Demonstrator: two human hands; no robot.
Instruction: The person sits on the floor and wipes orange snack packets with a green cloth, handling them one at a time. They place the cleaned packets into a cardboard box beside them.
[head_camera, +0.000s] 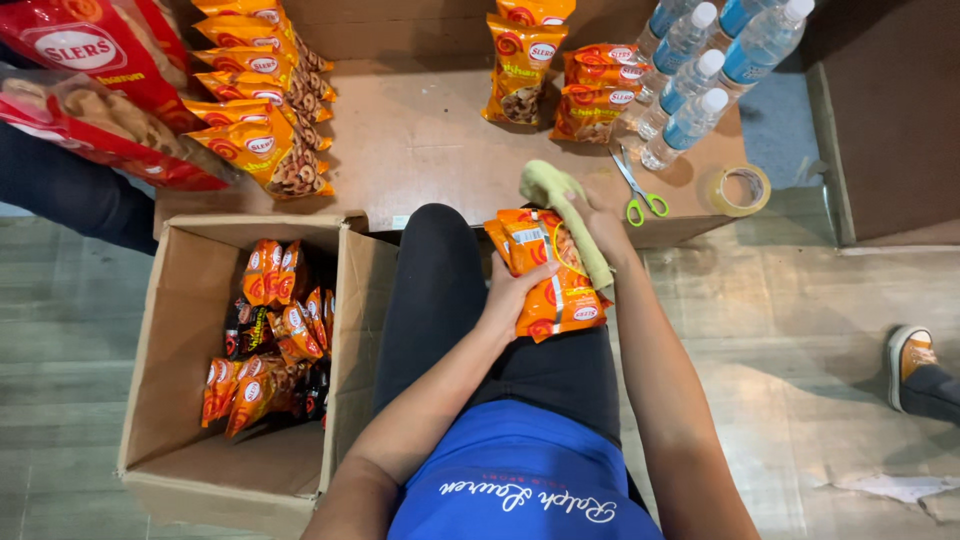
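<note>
**Snack packet on my lap, cloth on top**

The orange snack packet (545, 285) lies on my lap, across my black-trousered legs. Its long side runs from up by the table down toward my right knee, a bit slanted. One short end points at the table and the other points back at me.

My left hand (512, 290) grips the packet on its left edge. My fingers are curled around it and my thumb presses on the front.

My right hand (600, 225) is at the top of the packet. Its fingers are closed on a yellow-green cloth (565, 205). The cloth hangs over the right side of the packet and touches it.

To my left, on the floor, is an open cardboard box (180, 340). More small snack packs (270, 340) are piled inside it.

Further away is a low brown table (420, 140). Green-handled scissors (640, 190) and a roll of tape (742, 188) lie on it near my right hand. Behind them stand water bottles (700, 70) and more orange packets (560, 80). A row of orange packets (265, 100) lies on the table's left side.
</note>
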